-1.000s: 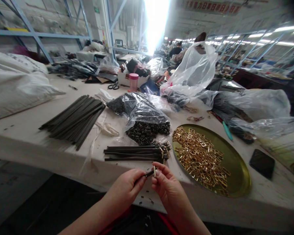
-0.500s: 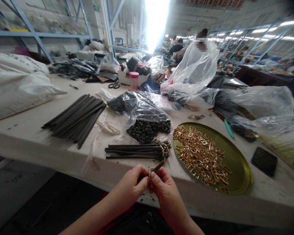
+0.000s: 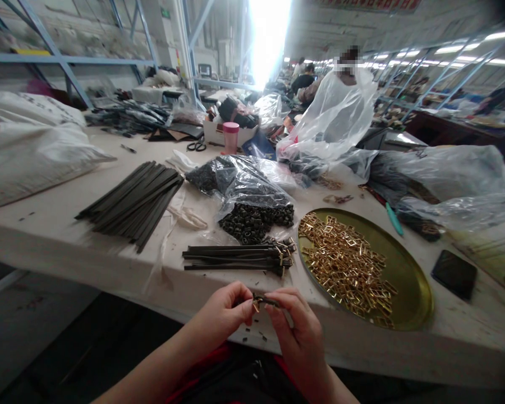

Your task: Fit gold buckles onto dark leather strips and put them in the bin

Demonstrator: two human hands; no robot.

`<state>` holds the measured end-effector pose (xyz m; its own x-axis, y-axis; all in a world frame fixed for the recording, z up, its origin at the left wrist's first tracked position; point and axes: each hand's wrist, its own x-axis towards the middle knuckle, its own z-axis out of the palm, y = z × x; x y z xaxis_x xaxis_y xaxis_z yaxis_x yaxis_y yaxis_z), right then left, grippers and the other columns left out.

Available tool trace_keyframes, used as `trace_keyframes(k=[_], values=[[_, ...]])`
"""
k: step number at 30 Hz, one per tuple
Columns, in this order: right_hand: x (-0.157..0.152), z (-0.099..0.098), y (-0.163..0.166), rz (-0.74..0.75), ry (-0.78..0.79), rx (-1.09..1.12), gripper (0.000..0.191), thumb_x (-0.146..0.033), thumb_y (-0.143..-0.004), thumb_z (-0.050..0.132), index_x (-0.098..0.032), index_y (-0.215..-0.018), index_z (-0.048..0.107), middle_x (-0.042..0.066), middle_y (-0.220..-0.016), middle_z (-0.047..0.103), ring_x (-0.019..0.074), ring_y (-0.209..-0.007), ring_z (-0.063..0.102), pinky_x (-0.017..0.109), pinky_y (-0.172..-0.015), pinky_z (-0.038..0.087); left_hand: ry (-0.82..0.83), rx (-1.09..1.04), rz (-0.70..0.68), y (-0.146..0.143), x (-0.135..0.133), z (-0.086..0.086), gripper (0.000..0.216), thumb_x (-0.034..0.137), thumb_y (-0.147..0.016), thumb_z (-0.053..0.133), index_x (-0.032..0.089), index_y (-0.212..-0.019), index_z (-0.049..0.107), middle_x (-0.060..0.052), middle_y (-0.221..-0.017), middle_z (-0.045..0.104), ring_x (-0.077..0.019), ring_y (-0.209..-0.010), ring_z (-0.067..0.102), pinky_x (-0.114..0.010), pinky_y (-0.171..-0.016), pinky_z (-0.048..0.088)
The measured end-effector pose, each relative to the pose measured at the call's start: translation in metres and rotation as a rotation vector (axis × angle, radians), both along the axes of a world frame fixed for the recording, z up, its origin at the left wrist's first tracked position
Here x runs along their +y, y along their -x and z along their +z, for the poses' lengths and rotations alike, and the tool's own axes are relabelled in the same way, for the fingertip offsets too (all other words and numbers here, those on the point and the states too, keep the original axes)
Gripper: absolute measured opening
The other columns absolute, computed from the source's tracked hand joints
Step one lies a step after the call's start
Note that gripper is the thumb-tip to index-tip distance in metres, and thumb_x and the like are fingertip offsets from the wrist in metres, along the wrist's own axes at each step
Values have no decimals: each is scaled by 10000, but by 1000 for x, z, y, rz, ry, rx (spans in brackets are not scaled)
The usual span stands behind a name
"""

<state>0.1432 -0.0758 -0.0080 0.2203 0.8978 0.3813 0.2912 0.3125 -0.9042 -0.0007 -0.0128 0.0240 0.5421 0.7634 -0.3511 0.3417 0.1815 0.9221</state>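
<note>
My left hand (image 3: 234, 306) pinches a gold buckle (image 3: 256, 303) at the end of a dark strap (image 3: 268, 301), above the table's front edge. From the other side my right hand (image 3: 292, 320) grips the same strap between thumb and fingers, so the strap runs between both hands. Just beyond lies a bundle of buckled straps (image 3: 231, 258), gold buckles at its right end. Behind it, small black loops (image 3: 255, 224) spill from a clear plastic bag (image 3: 248, 179). To the right, a round gold tray (image 3: 416, 303) bears a heap of gold rectangular buckles (image 3: 349, 264).
A stack of dark straps (image 3: 130, 205) lies at the left, near a white sack (image 3: 33, 151). A phone (image 3: 454, 274) and a turquoise-handled tool (image 3: 394, 219) are on the right. Behind stand a pink-lidded jar (image 3: 230, 138) and black scissors (image 3: 196, 146). A person (image 3: 340, 95) is beyond clear plastic.
My right hand has shifted right and its fingers have opened out somewhat along the strap. The strap, which pointed up and away, now lies nearly level between my hands.
</note>
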Motion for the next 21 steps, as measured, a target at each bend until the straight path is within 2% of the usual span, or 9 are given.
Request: trace_keyframes(k=[2, 5, 11, 16, 21], values=[[-1, 5, -6, 124, -19, -46, 235, -162, -820, 469, -254, -965, 630, 48, -863, 594, 176, -799, 552, 282, -692, 427, 51, 4, 9, 1, 1, 0, 228, 380, -703, 513, 166, -668, 441, 64, -531, 443, -74, -486, 336, -195, -483, 260], [6, 9, -12, 259, 77, 28, 236, -217, -835, 467, -261, -996, 634, 45, -851, 562, 170, -786, 537, 277, -681, 429, 103, 1, 16, 1, 2, 0, 222, 374, -686, 520, 170, -659, 436, 72, -504, 428, -71, -467, 320, -193, -473, 251], [24, 11, -16, 459, 357, 377, 116, -320, -720, 641, -215, -768, 655, -4, -752, 470, 123, -702, 474, 232, -633, 392, 134, 14, 35, -2, 5, 1, 170, 314, -664, 524, 170, -642, 435, 67, -514, 446, -80, -496, 372, -193, -492, 279], [29, 10, -19, 501, 507, 562, 147, -305, -681, 679, -189, -695, 591, -32, -653, 464, 91, -602, 414, 201, -537, 340, 104, 46, 50, -6, 7, 1, 143, 287, -656, 516, 165, -642, 441, 72, -519, 428, -79, -500, 376, -199, -493, 288], [30, -1, -20, 417, 581, 656, 183, -297, -645, 707, -179, -686, 574, -41, -607, 531, 79, -567, 454, 192, -525, 354, 70, 64, 39, -10, 9, -1, 121, 273, -669, 494, 168, -645, 440, 70, -526, 424, -81, -502, 367, -203, -495, 292]])
